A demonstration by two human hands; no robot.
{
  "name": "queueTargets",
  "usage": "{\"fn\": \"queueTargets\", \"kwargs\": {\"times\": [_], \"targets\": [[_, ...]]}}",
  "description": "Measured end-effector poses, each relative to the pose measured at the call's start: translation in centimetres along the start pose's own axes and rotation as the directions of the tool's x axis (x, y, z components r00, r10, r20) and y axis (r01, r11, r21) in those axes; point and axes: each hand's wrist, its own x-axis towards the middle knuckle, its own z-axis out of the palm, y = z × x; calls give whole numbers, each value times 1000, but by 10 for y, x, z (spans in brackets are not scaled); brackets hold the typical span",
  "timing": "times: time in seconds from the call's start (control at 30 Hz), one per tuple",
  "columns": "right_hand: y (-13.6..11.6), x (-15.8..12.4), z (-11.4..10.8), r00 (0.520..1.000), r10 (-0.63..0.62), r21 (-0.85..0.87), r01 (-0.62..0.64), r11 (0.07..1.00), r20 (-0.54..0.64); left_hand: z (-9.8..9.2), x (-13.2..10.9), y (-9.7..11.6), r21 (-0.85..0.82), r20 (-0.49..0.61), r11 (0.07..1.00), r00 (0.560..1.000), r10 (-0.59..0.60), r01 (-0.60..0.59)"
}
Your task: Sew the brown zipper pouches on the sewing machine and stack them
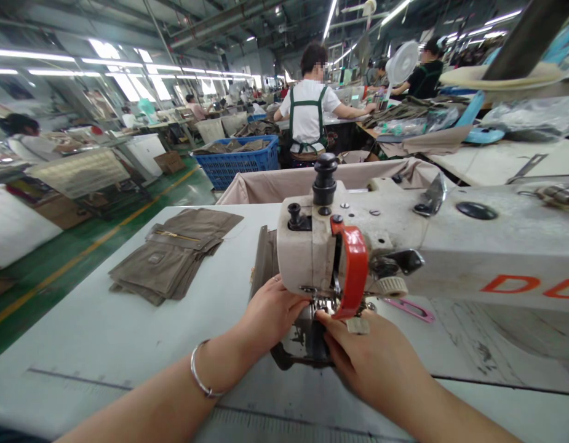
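A cream sewing machine (404, 246) with a red guard (354, 271) stands on the white table (104, 344). My left hand (268, 314), with a silver bracelet on its wrist, reaches under the machine head, and its fingertips are hidden there. My right hand (376, 360) is curled at the needle area, fingers pressed toward the dark plate (302, 347). An olive fabric piece (264, 261) hangs behind the machine head, past my left hand. What either hand grips is hidden by the machine.
A stack of olive fabric pieces with zippers (173, 255) lies on the table at left. Pink clippers (411, 309) lie under the machine arm. Ahead are a beige cloth bin (284, 181), a blue crate (238, 161), and other workers seated at tables.
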Motion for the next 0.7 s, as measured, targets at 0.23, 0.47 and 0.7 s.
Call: {"fn": "queueTargets", "kwargs": {"times": [0.23, 0.47, 0.7], "targets": [[5, -4, -4, 998, -22, 126, 13, 992, 64, -50, -24, 43, 206, 263, 970, 947, -182, 130], [8, -6, -9, 983, -131, 234, 99, 967, 126, -61, -56, 65, -6, 410, 998, 911, -51, 58], [10, -8, -13, 980, -152, 290, 108, 951, 131, -52, -57, 57, -176, 336, 974, 939, -79, 145]]}}
